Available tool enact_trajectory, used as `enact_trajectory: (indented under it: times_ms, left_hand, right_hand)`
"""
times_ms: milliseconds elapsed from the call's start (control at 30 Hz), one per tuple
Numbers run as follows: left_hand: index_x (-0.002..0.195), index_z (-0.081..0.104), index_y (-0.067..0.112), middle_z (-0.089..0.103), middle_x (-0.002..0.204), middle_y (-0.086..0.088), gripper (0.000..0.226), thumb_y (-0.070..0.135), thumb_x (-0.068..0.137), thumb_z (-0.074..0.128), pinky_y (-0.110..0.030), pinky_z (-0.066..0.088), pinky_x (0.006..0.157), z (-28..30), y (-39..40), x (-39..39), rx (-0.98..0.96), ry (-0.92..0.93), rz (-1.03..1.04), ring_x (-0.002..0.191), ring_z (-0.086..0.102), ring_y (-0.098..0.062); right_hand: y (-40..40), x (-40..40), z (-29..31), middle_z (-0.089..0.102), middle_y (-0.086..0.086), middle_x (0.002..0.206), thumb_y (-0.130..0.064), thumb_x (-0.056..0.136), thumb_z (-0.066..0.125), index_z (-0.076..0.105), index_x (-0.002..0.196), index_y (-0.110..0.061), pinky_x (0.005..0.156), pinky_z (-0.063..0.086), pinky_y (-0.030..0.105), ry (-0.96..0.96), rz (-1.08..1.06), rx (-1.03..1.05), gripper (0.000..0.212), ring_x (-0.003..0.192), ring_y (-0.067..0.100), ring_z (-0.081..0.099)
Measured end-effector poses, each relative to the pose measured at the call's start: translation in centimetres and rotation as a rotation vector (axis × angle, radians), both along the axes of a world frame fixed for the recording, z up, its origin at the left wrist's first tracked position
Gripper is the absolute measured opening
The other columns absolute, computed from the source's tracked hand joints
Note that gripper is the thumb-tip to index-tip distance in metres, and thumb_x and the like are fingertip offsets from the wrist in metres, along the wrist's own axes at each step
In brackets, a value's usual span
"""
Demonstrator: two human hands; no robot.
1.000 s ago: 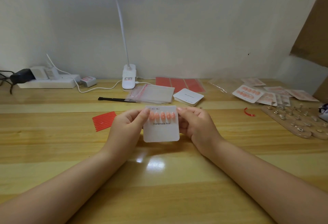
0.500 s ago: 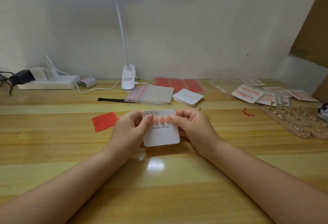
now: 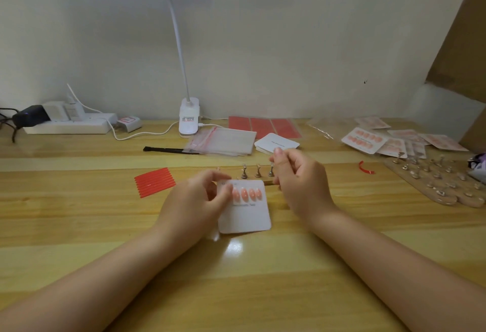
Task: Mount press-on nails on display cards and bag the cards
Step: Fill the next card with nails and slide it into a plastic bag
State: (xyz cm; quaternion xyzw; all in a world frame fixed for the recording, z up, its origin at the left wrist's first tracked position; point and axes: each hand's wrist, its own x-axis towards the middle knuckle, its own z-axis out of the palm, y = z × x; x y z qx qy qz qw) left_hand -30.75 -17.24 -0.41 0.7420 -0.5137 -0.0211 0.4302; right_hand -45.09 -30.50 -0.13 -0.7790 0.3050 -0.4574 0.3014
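left hand [image 3: 194,200] pinches the display card [image 3: 246,213] low over the desk [image 3: 79,226], thumb steadying the nails [image 3: 247,194], while right hand [image 3: 297,179] hovers with curled fingers, can't tell if it's holding anything

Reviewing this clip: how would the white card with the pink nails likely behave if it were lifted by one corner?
The display card looks flat with crisp rounded corners, so probably stiff rather than floppy. It looks thin, so likely light; the left hand alone holds it by one edge. The mounted nails stand proud, so rubbing might dislodge them.
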Motion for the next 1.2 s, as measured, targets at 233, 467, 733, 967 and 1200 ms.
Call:
enact_trajectory:
  times_ms: [233, 467, 733, 967, 1200]
  left_hand:
    - [0.094, 0.067, 0.036, 0.056, 0.077, 0.017, 0.022, 0.052, 0.087, 0.054, -0.03, 0.035, 0.071, 0.0, -0.1, -0.2, 0.221, -0.33, 0.066, 0.082, 0.048, -0.008]
    - [0.107, 0.063, 0.037, 0.055, 0.093, 0.018, 0.027, 0.054, 0.089, 0.053, -0.031, 0.043, 0.083, -0.1, -0.2, -0.1, 0.237, -0.297, 0.075, 0.093, 0.049, -0.009]
    - [0.11, 0.062, 0.032, 0.057, 0.097, 0.015, 0.023, 0.043, 0.094, 0.051, -0.033, 0.043, 0.089, -0.1, -0.3, -0.1, 0.216, -0.273, 0.085, 0.095, 0.05, -0.01]
    - [0.113, 0.062, 0.031, 0.059, 0.102, 0.013, 0.022, 0.039, 0.094, 0.052, -0.035, 0.042, 0.092, -0.1, -0.3, 0.0, 0.213, -0.263, 0.09, 0.099, 0.05, -0.011]
    - [0.112, 0.062, 0.031, 0.058, 0.1, 0.015, 0.021, 0.037, 0.094, 0.053, -0.033, 0.043, 0.09, -0.1, -0.3, 0.0, 0.188, -0.252, 0.086, 0.096, 0.049, -0.009]
  right_hand:
    - [-3.7, -1.1, 0.0, 0.041, 0.002, 0.125, -0.042, 0.076, 0.067, 0.043, 0.132, -0.02, 0.099, 0.032, 0.028, 0.333, -0.187, -0.152, 0.065, 0.119, 0.02, 0.04]
    - [-4.8, -1.2, -0.6, 0.048, -0.006, 0.136, -0.055, 0.079, 0.065, 0.028, 0.143, -0.027, 0.106, 0.031, 0.037, 0.676, -0.086, -0.016, 0.079, 0.13, 0.022, 0.036]
    - [-6.2, -3.2, 0.6, 0.059, -0.015, 0.108, -0.037, 0.068, 0.085, 0.044, 0.134, -0.029, 0.086, 0.044, 0.028, 0.512, 0.073, -0.09, 0.078, 0.102, 0.009, 0.054]
    - [-6.0, -3.4, 0.7, 0.059, -0.017, 0.1, -0.053, 0.063, 0.083, 0.042, 0.131, -0.032, 0.08, 0.049, 0.031, 0.546, 0.052, -0.233, 0.082, 0.09, 0.006, 0.055]
    - [-5.7, -3.6, 1.7, 0.054, -0.017, 0.097, -0.056, 0.069, 0.078, 0.039, 0.131, -0.036, 0.076, 0.049, 0.028, 0.69, 0.079, -0.047, 0.076, 0.084, 0.0, 0.054]
